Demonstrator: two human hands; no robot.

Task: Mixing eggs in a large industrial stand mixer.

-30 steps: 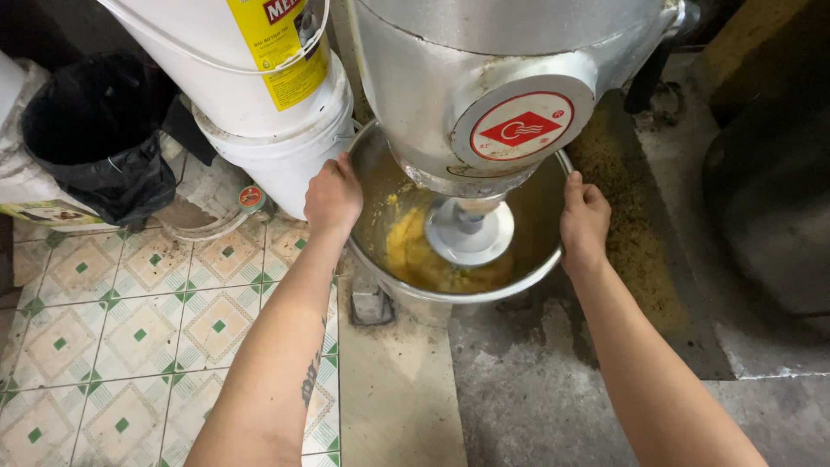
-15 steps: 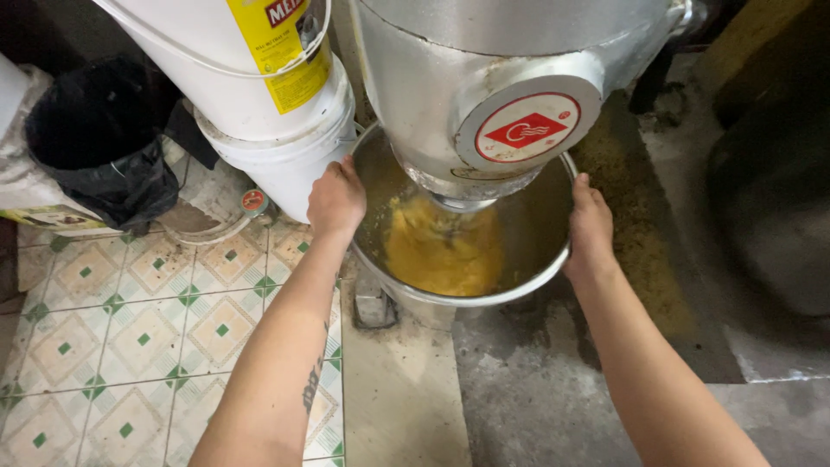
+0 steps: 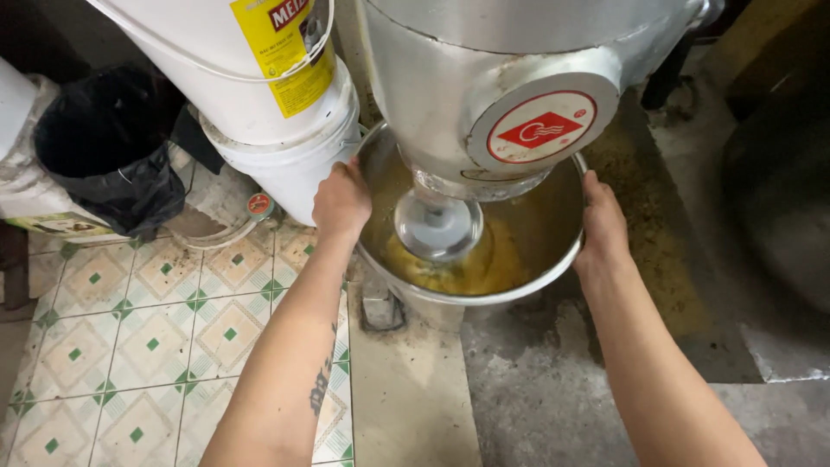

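The left hand point(image 3: 342, 201) and right hand point(image 3: 602, 227) each clasp the rim of a metal bowl point(image 3: 527, 285), one on either side. The bowl sits under the grey mixer point(image 3: 484, 86), holding yellow batter point(image 3: 471, 270) around the beater point(image 3: 437, 227). White buckets point(image 3: 259, 112) stand just left, above a tiled floor point(image 3: 156, 329).

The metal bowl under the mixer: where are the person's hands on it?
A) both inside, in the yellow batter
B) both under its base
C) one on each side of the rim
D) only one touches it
C: the left hand and the right hand grip opposite sides of the rim of the metal bowl.
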